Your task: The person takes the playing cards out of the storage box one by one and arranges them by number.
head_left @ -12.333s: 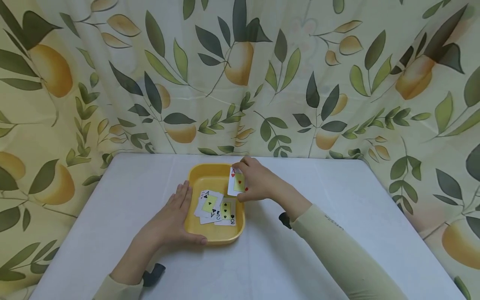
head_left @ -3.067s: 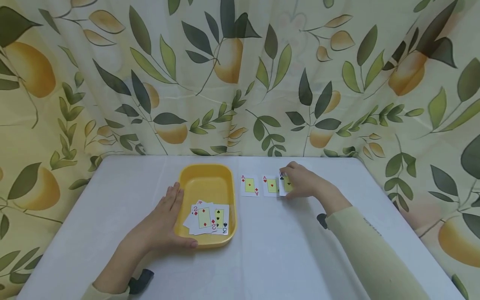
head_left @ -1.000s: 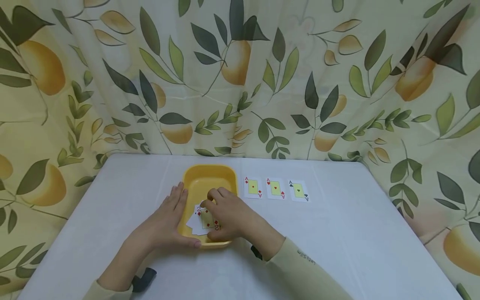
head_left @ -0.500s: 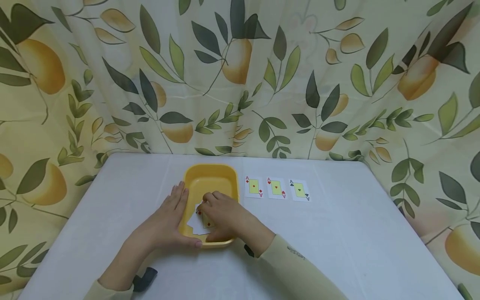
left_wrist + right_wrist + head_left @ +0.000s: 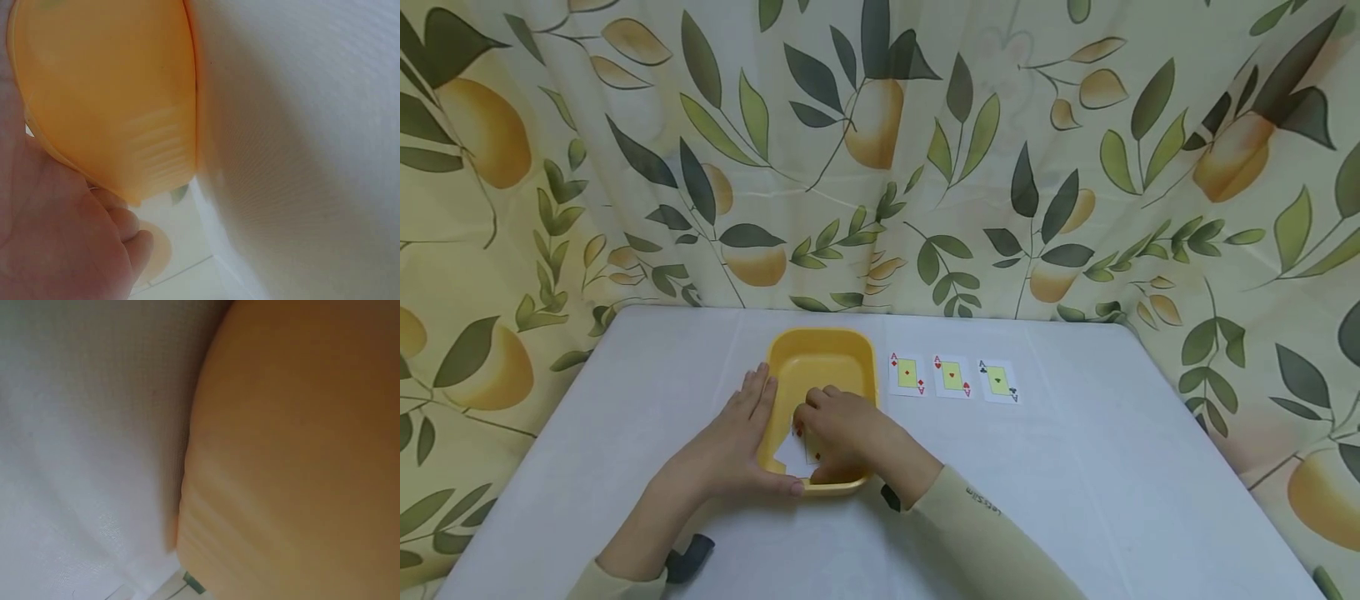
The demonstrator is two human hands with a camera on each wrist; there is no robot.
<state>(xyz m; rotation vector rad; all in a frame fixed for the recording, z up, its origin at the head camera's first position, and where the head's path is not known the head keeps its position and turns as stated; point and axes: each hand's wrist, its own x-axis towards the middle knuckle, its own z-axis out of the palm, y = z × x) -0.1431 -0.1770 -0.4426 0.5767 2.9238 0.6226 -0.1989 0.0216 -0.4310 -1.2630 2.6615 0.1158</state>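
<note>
A yellow plastic tray (image 5: pixel 818 367) holds a small heap of playing cards near its front end. My left hand (image 5: pixel 722 458) lies along the tray's left side with straight fingers, its thumb at the front rim. In the left wrist view, that hand (image 5: pixel 69 231) rests at the rim beside the tray's wall (image 5: pixel 119 94). Inside the tray, my right hand (image 5: pixel 850 429) pinches a red diamond playing card (image 5: pixel 812 450) between curled fingers and thumb, and covers much of the heap. The right wrist view shows only the tray's outer wall (image 5: pixel 300 456) and cloth.
Right of the tray, an ace of diamonds (image 5: pixel 907 374), an ace of hearts (image 5: pixel 952 377) and an ace of clubs (image 5: pixel 998 382) lie face up in a row. They rest on a white-covered table (image 5: pixel 1075 467). A leaf-patterned curtain (image 5: pixel 962 167) hangs behind the table.
Earlier the right hand laid aces in a row on the table. It came back into the tray, and its fingers have since closed over the two of diamonds. The left hand stays at the tray.
</note>
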